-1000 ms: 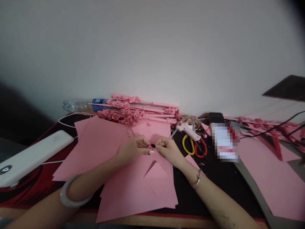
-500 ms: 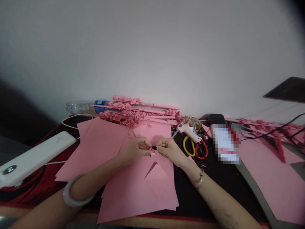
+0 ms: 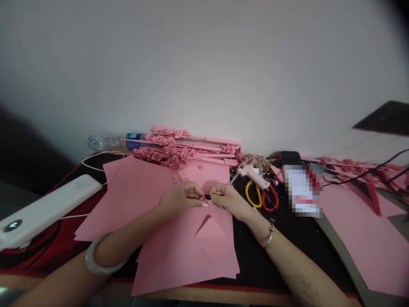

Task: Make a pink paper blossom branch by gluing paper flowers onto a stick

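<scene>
A small pink paper flower is pinched between my two hands above the pink paper sheets. My left hand is closed with thumb and fingertips on the flower's left side. From the right, my right hand presses its dark-nailed thumb against the same flower, its other fingers curled in. Most of the flower is hidden by the fingertips. Just below the hands lies a folded piece of pink paper. Another tiny paper flower rests on the paper behind them.
Bundled paper-flower stems lie along the wall beside a plastic bottle. To the right are a glue gun, yellow-and-red-handled pliers and a blurred-out phone. A long white device with a cable sits at left.
Both hands stay in place on the small flower, with only slight finger shifts. The whole view has moved very slightly.
</scene>
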`<state>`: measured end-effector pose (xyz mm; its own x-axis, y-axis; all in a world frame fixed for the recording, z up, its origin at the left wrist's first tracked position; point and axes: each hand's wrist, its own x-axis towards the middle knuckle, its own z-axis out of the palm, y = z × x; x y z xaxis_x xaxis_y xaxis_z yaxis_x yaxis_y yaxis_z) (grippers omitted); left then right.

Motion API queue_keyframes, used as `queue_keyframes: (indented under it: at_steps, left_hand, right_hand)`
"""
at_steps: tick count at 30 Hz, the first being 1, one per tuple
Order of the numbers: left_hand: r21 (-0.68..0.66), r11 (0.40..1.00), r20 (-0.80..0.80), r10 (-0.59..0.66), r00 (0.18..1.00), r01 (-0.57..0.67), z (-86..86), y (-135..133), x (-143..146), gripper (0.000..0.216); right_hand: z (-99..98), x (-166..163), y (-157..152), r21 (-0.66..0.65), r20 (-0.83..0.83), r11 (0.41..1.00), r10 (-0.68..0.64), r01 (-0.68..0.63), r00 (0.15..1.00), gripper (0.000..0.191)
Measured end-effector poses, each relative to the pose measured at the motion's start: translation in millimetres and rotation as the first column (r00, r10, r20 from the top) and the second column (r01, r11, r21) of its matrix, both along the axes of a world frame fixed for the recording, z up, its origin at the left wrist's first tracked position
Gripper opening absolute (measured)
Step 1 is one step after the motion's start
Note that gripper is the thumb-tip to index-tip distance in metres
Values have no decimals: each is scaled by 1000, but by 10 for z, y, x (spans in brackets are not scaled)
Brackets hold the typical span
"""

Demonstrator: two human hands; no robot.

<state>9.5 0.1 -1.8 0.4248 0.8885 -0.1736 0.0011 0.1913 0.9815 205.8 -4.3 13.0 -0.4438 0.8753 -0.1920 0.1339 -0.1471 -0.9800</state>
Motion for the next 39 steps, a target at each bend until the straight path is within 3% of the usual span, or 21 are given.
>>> queue_keyframes:
  at_steps: [7,13,18,27,33,39]
  left_hand:
    - [93,996,-2,-6,1000,6,-60,47,-18,21]
    - [116,993,-42,20,999,-15,-63,38,-14,28]
    - [113,994,-83,0,997,9,-75,23,-7,25]
    - [118,991,-149,-42,988,60,-51,-3,6,20]
    - [147,988,-162,-32,986,56,-48,9,-6,17]
    - [138,986,-151,-77,985,98,-17,-21,13,17]
  right_hand:
    - [-45,-36,-18,36,-136,989,-138,144,981,36]
    - [-60,-123,-64,183,-49,959,-212,218,976,34]
    - [-71,-136,-82,208,2,951,-233,227,973,29]
    - [-56,-52,-15,81,33,992,-100,97,994,46]
    - [-44,-51,-24,39,12,991,-132,131,991,46]
    - [47,-19,-10,-9,-16,1000,-22,22,1000,44]
